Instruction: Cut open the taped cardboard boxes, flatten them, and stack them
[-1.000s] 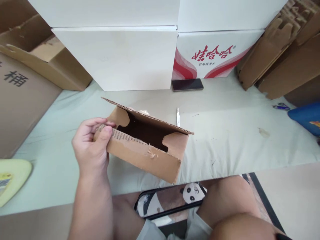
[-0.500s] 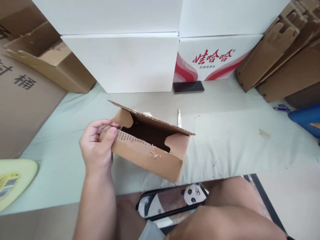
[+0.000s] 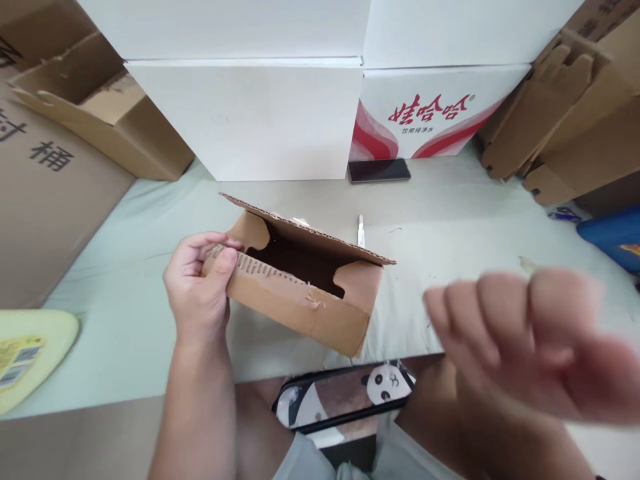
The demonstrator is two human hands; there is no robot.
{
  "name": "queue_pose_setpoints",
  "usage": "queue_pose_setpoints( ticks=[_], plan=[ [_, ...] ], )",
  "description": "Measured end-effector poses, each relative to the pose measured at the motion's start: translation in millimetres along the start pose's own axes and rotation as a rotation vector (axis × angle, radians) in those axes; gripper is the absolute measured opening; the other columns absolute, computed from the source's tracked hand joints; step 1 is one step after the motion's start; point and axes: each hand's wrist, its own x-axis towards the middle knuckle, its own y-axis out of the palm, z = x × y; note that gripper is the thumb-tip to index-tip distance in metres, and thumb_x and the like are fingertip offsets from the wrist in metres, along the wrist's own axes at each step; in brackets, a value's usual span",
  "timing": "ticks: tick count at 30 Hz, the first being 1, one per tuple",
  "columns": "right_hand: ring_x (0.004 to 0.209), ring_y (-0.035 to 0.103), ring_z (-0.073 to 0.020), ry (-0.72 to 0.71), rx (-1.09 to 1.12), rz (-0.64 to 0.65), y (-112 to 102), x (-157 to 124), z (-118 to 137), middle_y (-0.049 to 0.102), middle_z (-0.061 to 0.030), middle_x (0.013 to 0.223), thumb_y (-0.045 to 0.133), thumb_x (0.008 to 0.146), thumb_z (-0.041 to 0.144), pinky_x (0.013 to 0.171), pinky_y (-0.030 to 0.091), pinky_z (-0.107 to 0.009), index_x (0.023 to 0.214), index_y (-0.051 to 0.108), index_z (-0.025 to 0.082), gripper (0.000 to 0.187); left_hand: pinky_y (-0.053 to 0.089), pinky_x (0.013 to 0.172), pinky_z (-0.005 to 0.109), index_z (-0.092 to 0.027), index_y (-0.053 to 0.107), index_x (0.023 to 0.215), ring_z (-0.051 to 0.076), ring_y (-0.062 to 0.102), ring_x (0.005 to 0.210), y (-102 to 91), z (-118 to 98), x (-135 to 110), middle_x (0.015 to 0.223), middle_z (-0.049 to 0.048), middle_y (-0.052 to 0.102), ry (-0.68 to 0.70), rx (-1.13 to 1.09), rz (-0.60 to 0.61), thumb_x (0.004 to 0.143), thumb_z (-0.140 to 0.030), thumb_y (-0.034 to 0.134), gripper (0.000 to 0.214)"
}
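Observation:
A small brown cardboard box (image 3: 300, 313) lies open toward me on the pale green cloth (image 3: 450, 240), its top flap raised. My left hand (image 3: 197, 293) is closed on the box's left end, thumb on the torn corrugated edge. My right hand (image 3: 530, 340) hovers blurred at the lower right, close to the camera and apart from the box, its fingers curled and nothing visible in them. A small white cutter (image 3: 361, 231) lies on the cloth just behind the box.
White cartons (image 3: 250, 113) and one with red lettering (image 3: 430, 113) stand behind. A dark phone (image 3: 379, 170) lies at their foot. Brown boxes (image 3: 60, 173) stand at left, flattened cardboard (image 3: 565, 113) at right, a blue object (image 3: 613, 235) at far right. A panda-print case (image 3: 345, 397) rests on my lap.
My right hand has risen into view from the bottom right. My left hand keeps its hold on the box, which has barely shifted.

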Motion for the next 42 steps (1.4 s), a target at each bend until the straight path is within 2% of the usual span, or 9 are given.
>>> queue_pose_setpoints(
  ticks=[3,7,9,12,18,24,28,34,42],
  plan=[
    [0.087,0.066,-0.0143,-0.143,-0.145,-0.331,-14.9,16.6,-26.0,0.067,-0.0002,0.089,0.072,0.09,0.036,0.085,0.056,-0.027,0.1,0.071,0.028,0.013,0.054,0.057,0.019,-0.02,0.077,0.082,0.012,0.07,0.065,-0.7,0.7,0.2,0.074,0.0014,0.077,0.003,-0.016,0.017,0.055,-0.042,0.097,0.04],
    [0.136,0.058,-0.0273,0.0,-0.291,0.034,-18.4,10.4,-68.3,0.068,-0.0048,0.136,0.049,0.102,0.055,0.118,0.044,-0.05,0.123,0.072,0.033,0.038,0.054,0.06,0.022,-0.02,0.075,0.084,0.013,0.071,0.067,-0.2,4.7,1.1,0.076,0.0013,0.076,0.03,-0.029,0.046,0.055,-0.048,0.098,0.047],
    [0.137,0.058,-0.0273,-0.002,-0.254,0.164,-15.1,4.6,-77.4,0.07,-0.0047,0.135,0.042,0.106,0.053,0.12,0.042,-0.052,0.119,0.074,0.032,0.04,0.057,0.068,0.024,-0.022,0.073,0.091,0.014,0.071,0.072,-0.6,8.2,1.8,0.081,0.0001,0.075,0.08,-0.039,0.054,0.056,-0.047,0.098,0.05],
    [0.127,0.065,-0.0247,0.017,-0.251,0.148,-8.4,1.8,-78.6,0.073,-0.0049,0.128,0.051,0.105,0.044,0.111,0.051,-0.047,0.104,0.077,0.03,0.029,0.058,0.085,0.028,-0.027,0.073,0.104,0.013,0.071,0.086,-3.9,13.1,2.9,0.099,-0.0011,0.073,0.192,-0.03,0.056,0.057,-0.04,0.099,0.055],
    [0.125,0.067,-0.0258,0.05,-0.279,0.137,-4.1,0.1,-78.3,0.075,-0.0072,0.115,0.062,0.1,0.036,0.099,0.057,-0.044,0.092,0.074,0.027,0.017,0.05,0.111,0.044,-0.023,0.084,0.089,0.027,0.063,0.126,-12.2,11.3,0.9,0.12,0.0097,0.07,0.247,0.206,0.197,0.082,-0.032,0.076,0.013],
    [0.128,0.064,-0.0247,0.233,-0.055,0.01,-10.1,-11.5,-106.3,0.067,-0.0062,0.135,0.048,0.1,0.063,0.11,0.051,-0.049,0.134,0.056,0.035,0.045,0.047,0.111,0.049,-0.021,0.084,0.079,0.033,0.063,0.127,-9.0,3.4,1.8,0.115,0.0101,0.075,0.105,0.133,0.064,0.072,-0.027,0.072,0.015],
    [0.125,0.064,-0.0257,0.455,-0.126,-0.119,-13.6,-9.6,-119.5,0.067,-0.0098,0.134,0.05,0.097,0.067,0.11,0.049,-0.049,0.128,0.057,0.029,0.05,0.054,0.094,0.041,-0.015,0.079,0.076,0.027,0.068,0.103,-12.4,5.4,12.8,0.095,0.009,0.076,-0.021,0.016,-0.19,0.061,-0.03,0.073,0.023],
    [0.142,0.055,-0.0281,0.496,-0.093,0.208,-11.1,-6.7,-107.8,0.053,-0.0101,0.156,0.049,0.099,0.067,0.12,0.042,-0.053,0.141,0.053,0.03,0.057,0.049,0.056,0.024,-0.02,0.066,0.075,0.015,0.061,0.073,-15.0,10.2,22.5,0.075,-0.002,0.068,-0.329,-0.201,-0.341,0.061,-0.037,0.07,0.022],
    [0.159,0.031,-0.0295,0.362,-0.147,0.37,-3.9,-3.5,-105.9,0.026,-0.0083,0.173,0.05,0.1,0.066,0.127,0.03,-0.058,0.15,0.042,0.034,0.06,0.058,0.08,0.025,-0.02,0.067,0.086,0.017,0.069,0.099,6.6,23.9,5.4,0.094,0.0018,0.074,-0.265,-0.184,-0.25,0.078,-0.044,0.067,0.025]
  ],
)
